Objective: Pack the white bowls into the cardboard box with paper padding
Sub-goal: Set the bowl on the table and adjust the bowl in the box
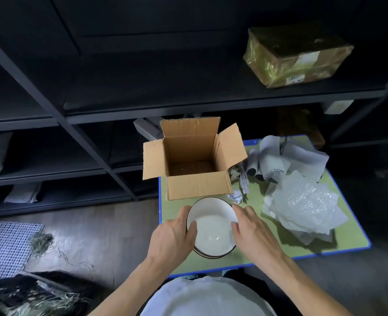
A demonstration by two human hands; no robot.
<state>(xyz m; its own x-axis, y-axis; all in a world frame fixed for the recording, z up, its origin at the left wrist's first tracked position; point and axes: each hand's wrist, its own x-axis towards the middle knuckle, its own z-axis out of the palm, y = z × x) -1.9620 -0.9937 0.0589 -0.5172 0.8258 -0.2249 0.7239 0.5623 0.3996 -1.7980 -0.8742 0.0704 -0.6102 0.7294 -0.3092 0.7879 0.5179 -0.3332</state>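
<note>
Far left on the floor there's a white mesh mat point(6, 247) with loose straw-like strands beside it. Dark shelving point(74, 133) runs along the back.

The left hand point(172, 238) grips the left rim of the white bowls point(211, 229), thumb inside the top bowl and fingers curled round the outside. The bowls sit as a short stack on the green table point(348, 233), close to its blue left edge and just in front of the cardboard box point(197, 185).

The box stands upright with all four flaps out, so the opening is wide and you can see its bare bottom. Its left flap overhangs the table edge.

The right hand point(254, 231) holds the opposite rim the same way.

Right of the box is crumpled grey paper padding point(298, 156), just beside the right flap. In front of that, bubble wrap point(307, 206) is piled on paper sheets near the table's right edge. There's a strip of open green surface in front of that pile.

Top right on the shelf, a plastic-wrapped parcel point(298, 58) has white labels, but the print's too small to read.
</note>
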